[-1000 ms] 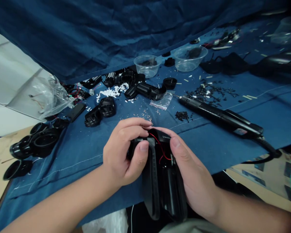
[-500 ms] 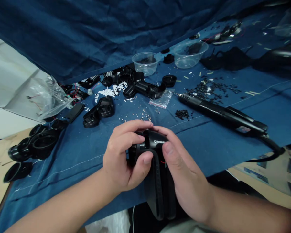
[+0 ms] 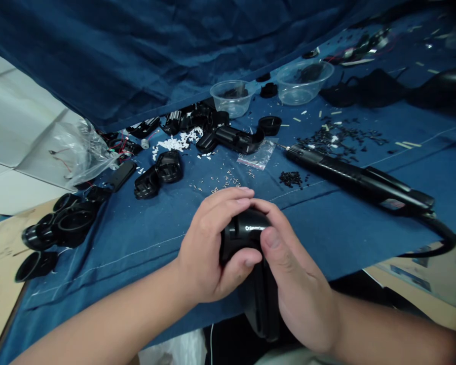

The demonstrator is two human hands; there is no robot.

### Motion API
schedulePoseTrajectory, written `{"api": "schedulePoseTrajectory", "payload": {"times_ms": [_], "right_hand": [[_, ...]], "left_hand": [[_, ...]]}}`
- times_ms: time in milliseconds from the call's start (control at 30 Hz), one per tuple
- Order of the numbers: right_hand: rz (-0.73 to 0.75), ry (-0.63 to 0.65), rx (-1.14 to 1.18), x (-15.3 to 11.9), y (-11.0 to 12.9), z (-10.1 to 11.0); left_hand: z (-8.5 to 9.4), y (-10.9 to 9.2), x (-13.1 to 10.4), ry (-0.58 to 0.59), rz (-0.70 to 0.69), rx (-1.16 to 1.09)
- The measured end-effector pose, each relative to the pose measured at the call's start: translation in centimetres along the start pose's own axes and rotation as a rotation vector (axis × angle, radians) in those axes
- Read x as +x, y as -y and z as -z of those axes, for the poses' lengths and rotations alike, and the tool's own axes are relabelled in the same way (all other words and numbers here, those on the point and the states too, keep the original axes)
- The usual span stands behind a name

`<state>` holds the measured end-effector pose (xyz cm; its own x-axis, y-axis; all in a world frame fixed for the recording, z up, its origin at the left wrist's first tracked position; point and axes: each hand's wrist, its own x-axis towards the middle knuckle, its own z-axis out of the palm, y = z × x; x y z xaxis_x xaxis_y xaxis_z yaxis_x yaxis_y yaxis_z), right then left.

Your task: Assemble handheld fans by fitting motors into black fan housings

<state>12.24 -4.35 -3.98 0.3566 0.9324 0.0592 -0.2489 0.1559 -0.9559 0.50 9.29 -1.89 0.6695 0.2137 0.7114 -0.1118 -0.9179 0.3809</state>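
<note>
Between my two hands is a black plastic device housing (image 3: 251,225) with a rounded head, white lettering and a handle pointing down toward me. My left hand (image 3: 216,243) wraps the head from the left, its fingers over the top and its thumb on the near side. From the right, my right hand (image 3: 298,274) grips the same housing, thumb beside the lettering. The two halves appear closed together at the head; the fingers hide much of it. Just beyond lie small metal screws (image 3: 231,178) and a pile of small black parts (image 3: 291,178).
A black electric screwdriver (image 3: 359,177) lies at right, its cable curving off the cloth edge. Clear plastic bowls (image 3: 233,104) stand at the back. Black housing parts (image 3: 169,166), white bits (image 3: 178,141) and a clear plastic bag (image 3: 81,152) lie left. Black rings (image 3: 74,223) sit at the left edge.
My left hand has moved right and closed further around the head. The gap between the housing halves, with a red wire showing, is no longer visible. The view has shifted slightly.
</note>
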Motion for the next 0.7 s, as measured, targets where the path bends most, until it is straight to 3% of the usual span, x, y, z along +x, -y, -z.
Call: {"api": "schedulePoseTrajectory", "payload": {"times_ms": [367,700], "right_hand": [[0.007,0.065,0.018,-0.01,-0.45,0.09],[0.012,0.066,-0.048,-0.04,-0.82,0.24]], "left_hand": [[-0.27,0.28,0.31,0.065,-0.083,-0.014],[-0.74,0.33,0.07,0.089,-0.061,-0.124]]}}
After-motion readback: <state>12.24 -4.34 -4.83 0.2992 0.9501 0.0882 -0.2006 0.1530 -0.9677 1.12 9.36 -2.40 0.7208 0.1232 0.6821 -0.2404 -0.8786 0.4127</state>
